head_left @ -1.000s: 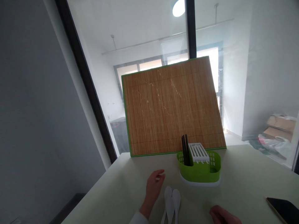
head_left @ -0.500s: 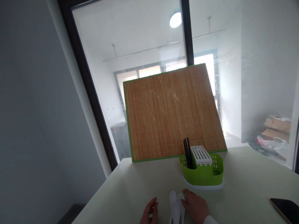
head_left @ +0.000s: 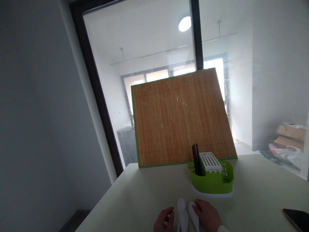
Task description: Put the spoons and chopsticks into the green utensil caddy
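Observation:
Three white spoons lie near the table's front edge. Two of them, a rear spoon [head_left: 181, 204] and a front spoon [head_left: 183, 219], overlap. The third spoon [head_left: 193, 215] lies apart to their right, with the fingers of my right hand [head_left: 207, 213] closed on its bowl edge. Left of the pair is my left hand [head_left: 164, 219], its fingers curled with thumb and fingertips close together and nothing seen between them. Behind the spoons stands a green caddy [head_left: 210, 183] with a white slotted rack [head_left: 210, 161] and black chopsticks [head_left: 196, 161].
A bamboo mat [head_left: 181, 119] with a green border leans upright against the glass at the back of the table [head_left: 145, 193]. A dark phone [head_left: 296, 217] lies at the right edge. Cardboard boxes [head_left: 291, 135] sit beyond the glass.
The right spoon has moved away from the other two, rightward with my right hand. My left hand has come closer to the remaining pair. The whole view has shifted slightly.

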Tool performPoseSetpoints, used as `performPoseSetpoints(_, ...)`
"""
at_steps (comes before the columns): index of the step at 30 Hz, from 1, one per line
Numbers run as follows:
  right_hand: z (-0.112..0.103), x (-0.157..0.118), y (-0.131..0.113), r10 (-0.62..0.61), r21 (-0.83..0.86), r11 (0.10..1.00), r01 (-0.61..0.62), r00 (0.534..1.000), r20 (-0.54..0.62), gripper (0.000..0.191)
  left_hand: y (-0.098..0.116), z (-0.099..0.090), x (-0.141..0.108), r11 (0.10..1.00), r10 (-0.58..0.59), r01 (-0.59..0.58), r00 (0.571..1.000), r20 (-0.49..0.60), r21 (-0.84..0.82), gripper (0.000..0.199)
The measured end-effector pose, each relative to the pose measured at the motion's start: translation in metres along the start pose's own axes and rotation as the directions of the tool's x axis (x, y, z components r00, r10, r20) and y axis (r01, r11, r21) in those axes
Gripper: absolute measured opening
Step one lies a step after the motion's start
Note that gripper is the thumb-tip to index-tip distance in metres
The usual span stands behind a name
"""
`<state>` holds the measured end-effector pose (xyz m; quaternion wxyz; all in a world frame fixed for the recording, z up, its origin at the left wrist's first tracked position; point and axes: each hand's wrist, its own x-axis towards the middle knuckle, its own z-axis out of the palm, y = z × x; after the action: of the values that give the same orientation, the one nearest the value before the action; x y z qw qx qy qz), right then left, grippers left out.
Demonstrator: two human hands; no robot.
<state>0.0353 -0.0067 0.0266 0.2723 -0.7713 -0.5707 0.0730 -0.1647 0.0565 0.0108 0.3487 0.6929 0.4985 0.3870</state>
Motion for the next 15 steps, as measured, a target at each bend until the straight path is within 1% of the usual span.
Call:
performPoseSetpoints(2,-0.006,-0.002,-0.001,-0.024,0.047,0.999,0.025,1.0,-0.02,0.035,0.01,0.003,0.002,0.999,0.035,-0.035,0.997,0.062,-0.01,0.041)
performPoseSetpoints(4,-0.013,-0.004,-0.006,-0.056,0.096,0.994,0.059,0.998,-0.035,0.037,0.023,0.007,0.004,0.997,0.073,-0.069,0.986,0.151,-0.032,0.037)
performPoseSetpoints(6,-0.021,-0.008,-0.013,-0.096,0.141,0.985,0.102,0.994,-0.048,0.039,0.037,0.014,0.004,0.991,0.127,-0.111,0.956,0.265,-0.074,0.035)
performPoseSetpoints(8,-0.03,-0.013,-0.019,-0.145,0.189,0.97,0.154,0.988,-0.061,0.04,0.049,0.022,0.003,0.982,0.183,-0.154,0.923,0.34,-0.11,0.029)
performPoseSetpoints(10,-0.037,-0.019,-0.021,-0.185,0.255,0.946,0.202,0.979,-0.088,0.039,0.058,0.029,0.0,0.978,0.205,-0.178,0.913,0.353,-0.107,0.022)
performPoseSetpoints(12,-0.04,-0.026,-0.018,-0.212,0.332,0.912,0.241,0.97,-0.12,0.035,0.066,0.034,-0.003,0.98,0.195,-0.175,0.925,0.326,-0.091,0.019)
performPoseSetpoints(13,-0.039,-0.031,-0.013,-0.206,0.364,0.899,0.245,0.968,-0.143,0.034,0.071,0.034,-0.004,0.981,0.189,-0.166,0.93,0.315,-0.098,0.019)
performPoseSetpoints(15,-0.033,-0.041,-0.002,-0.128,0.402,0.892,0.208,0.968,-0.218,0.034,0.083,0.03,-0.003,0.981,0.174,-0.137,0.937,0.304,-0.139,0.019)
